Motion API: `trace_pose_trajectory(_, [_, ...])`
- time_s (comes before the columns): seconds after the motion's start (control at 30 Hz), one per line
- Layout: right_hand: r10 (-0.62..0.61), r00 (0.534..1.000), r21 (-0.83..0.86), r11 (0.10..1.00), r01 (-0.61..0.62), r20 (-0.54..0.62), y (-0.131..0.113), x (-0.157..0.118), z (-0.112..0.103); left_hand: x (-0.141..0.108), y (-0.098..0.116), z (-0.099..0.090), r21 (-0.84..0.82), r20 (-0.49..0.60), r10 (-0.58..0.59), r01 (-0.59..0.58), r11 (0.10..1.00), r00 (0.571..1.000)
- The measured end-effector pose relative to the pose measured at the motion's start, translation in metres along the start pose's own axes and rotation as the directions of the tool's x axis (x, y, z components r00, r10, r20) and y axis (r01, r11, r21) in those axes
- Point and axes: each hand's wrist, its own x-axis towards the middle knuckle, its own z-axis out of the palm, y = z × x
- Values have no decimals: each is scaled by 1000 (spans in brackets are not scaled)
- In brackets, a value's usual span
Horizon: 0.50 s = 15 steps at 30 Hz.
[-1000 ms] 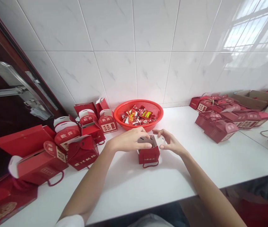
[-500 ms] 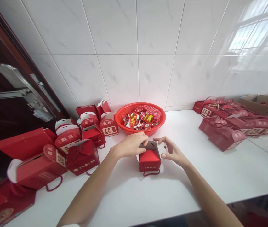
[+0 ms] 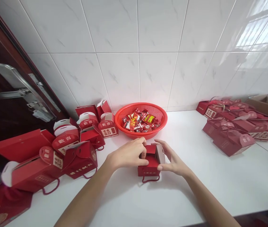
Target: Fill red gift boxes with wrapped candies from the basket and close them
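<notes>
A small red gift box (image 3: pixel 149 171) with a dark red cord handle at its front stands on the white table in front of me. Its top flaps are folded partly inward, and a white-lined side flap (image 3: pixel 160 153) tilts in at the right. My left hand (image 3: pixel 130 153) grips the box's left side, thumb lying on the top and fingers curled at the back. At the right side, my right hand (image 3: pixel 171 160) holds the box between thumb and fingers, pressing by the side flap. The inside of the box is covered.
Behind the box is a red plastic basket (image 3: pixel 117 121) with wrapped candies (image 3: pixel 142 119). Several open red boxes (image 3: pixel 80 159) crowd the left, near a door handle (image 3: pixel 20 90). More red boxes (image 3: pixel 234 142) are piled at the right, beside a cardboard box (image 3: pixel 263 106). A tiled wall backs the table.
The box's back flap has come down over its opening, and the right side flap has swung inward. Both hands have moved slightly down with the flaps. The view has shifted a little.
</notes>
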Motion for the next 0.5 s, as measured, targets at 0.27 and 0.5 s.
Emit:
trace_pose_trajectory(0.27, [76,997,-22,997,-77,-35,-1,-2,6,-2,12,3,139,2,-6,6,990,1000])
trace_pose_trajectory(0.5, [62,996,-30,998,-64,-64,4,0,14,-3,16,8,188,-29,-27,32,982,999])
